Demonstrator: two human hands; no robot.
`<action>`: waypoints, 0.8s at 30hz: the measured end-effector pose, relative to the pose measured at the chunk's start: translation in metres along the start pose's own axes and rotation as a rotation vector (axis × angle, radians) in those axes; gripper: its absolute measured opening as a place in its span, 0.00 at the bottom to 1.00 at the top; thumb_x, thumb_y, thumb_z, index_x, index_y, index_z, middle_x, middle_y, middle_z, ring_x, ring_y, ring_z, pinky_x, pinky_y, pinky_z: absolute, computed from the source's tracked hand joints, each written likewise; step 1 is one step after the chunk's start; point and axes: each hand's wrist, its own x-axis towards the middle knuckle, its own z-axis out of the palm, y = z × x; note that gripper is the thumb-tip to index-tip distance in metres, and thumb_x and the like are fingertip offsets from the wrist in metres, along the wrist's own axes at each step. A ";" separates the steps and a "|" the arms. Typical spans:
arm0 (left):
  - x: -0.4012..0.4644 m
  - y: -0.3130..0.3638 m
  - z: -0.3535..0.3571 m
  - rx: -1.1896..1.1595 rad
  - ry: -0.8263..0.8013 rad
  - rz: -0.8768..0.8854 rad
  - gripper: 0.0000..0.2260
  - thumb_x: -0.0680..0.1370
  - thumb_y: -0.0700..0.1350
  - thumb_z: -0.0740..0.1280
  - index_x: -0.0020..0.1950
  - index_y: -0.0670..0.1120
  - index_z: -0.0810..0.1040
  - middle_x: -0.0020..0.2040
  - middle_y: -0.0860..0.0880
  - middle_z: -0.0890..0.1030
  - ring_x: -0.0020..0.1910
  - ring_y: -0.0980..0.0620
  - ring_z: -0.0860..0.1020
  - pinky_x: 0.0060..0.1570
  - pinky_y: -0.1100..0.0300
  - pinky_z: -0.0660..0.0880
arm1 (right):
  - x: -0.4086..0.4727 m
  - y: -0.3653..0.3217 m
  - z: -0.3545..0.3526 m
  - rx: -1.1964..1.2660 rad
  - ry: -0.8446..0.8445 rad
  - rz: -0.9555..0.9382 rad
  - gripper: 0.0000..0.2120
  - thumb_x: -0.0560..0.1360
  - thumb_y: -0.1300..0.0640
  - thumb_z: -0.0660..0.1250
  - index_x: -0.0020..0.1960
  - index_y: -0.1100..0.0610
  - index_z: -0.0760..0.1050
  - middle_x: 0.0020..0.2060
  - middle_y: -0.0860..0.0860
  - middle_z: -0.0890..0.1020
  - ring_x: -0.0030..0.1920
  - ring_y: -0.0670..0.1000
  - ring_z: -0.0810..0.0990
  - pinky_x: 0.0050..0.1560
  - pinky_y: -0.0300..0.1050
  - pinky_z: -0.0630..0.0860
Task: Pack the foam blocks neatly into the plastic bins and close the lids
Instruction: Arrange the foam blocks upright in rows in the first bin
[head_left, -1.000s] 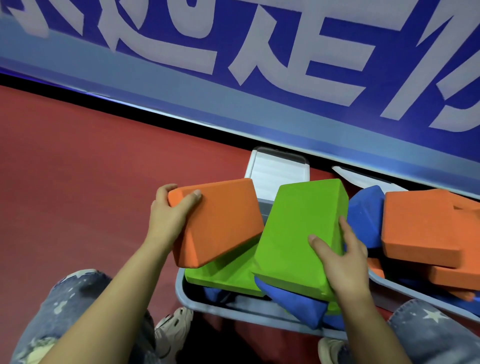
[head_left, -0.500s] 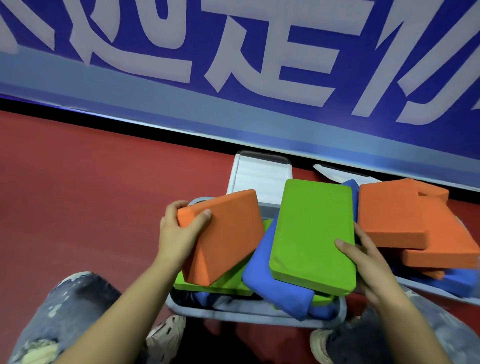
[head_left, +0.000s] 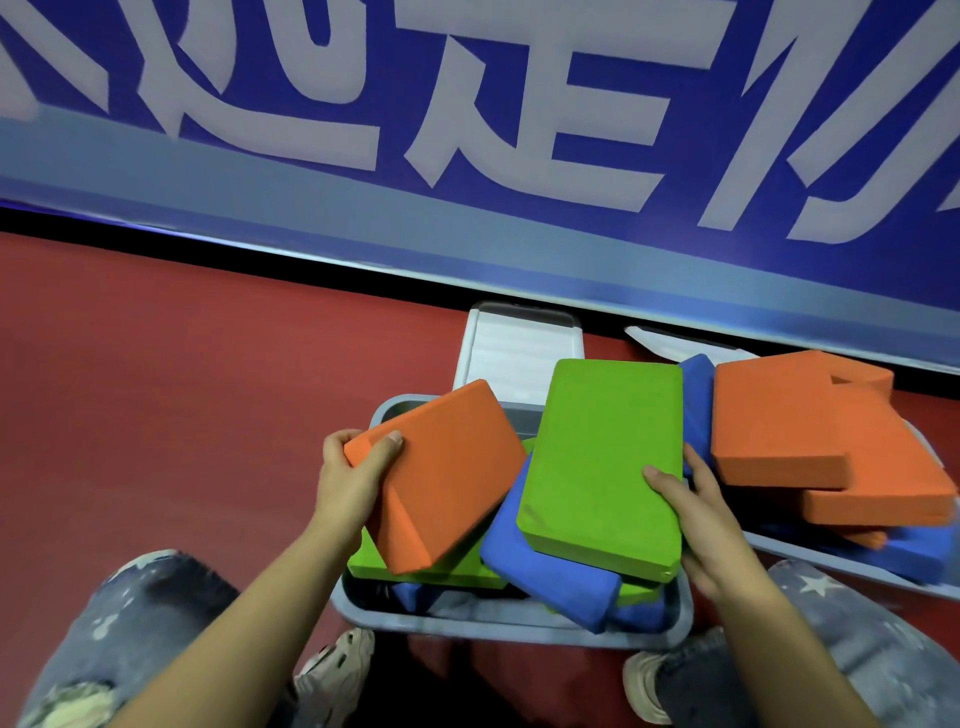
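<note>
Flattened a bit since earlier, the green block (head_left: 602, 467) is gripped by the right hand (head_left: 696, 525); the orange block (head_left: 441, 467), at 9 o'clock, is kept tilted in the left hand's (head_left: 345, 478) grip, probably for slotting into the bin (head_left: 519, 626).

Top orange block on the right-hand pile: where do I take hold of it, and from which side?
Grip the top orange block by its near long edge, coming in from the person's side. That thick face overhangs the orange blocks beneath, leaving room for fingers under and a thumb on top. Its left side sits close to a blue block.
</note>
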 end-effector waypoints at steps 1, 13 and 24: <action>-0.001 0.001 0.001 -0.022 -0.009 -0.008 0.27 0.64 0.62 0.69 0.59 0.54 0.65 0.55 0.48 0.74 0.51 0.48 0.76 0.44 0.51 0.74 | 0.002 -0.001 -0.003 -0.002 0.011 -0.006 0.55 0.48 0.39 0.81 0.71 0.48 0.65 0.60 0.51 0.80 0.56 0.52 0.81 0.51 0.47 0.80; -0.012 -0.004 0.017 -0.262 -0.106 -0.079 0.30 0.66 0.60 0.69 0.63 0.51 0.65 0.54 0.48 0.75 0.47 0.50 0.75 0.39 0.54 0.71 | 0.010 -0.027 -0.048 0.137 0.046 0.052 0.17 0.79 0.58 0.59 0.67 0.54 0.71 0.46 0.48 0.85 0.43 0.46 0.84 0.40 0.41 0.82; 0.012 -0.023 0.014 -0.403 -0.089 -0.265 0.24 0.74 0.55 0.69 0.65 0.49 0.66 0.60 0.46 0.76 0.55 0.47 0.77 0.49 0.43 0.76 | 0.010 -0.032 -0.017 -0.061 0.013 0.105 0.18 0.78 0.58 0.63 0.67 0.48 0.69 0.51 0.49 0.83 0.41 0.45 0.84 0.37 0.43 0.81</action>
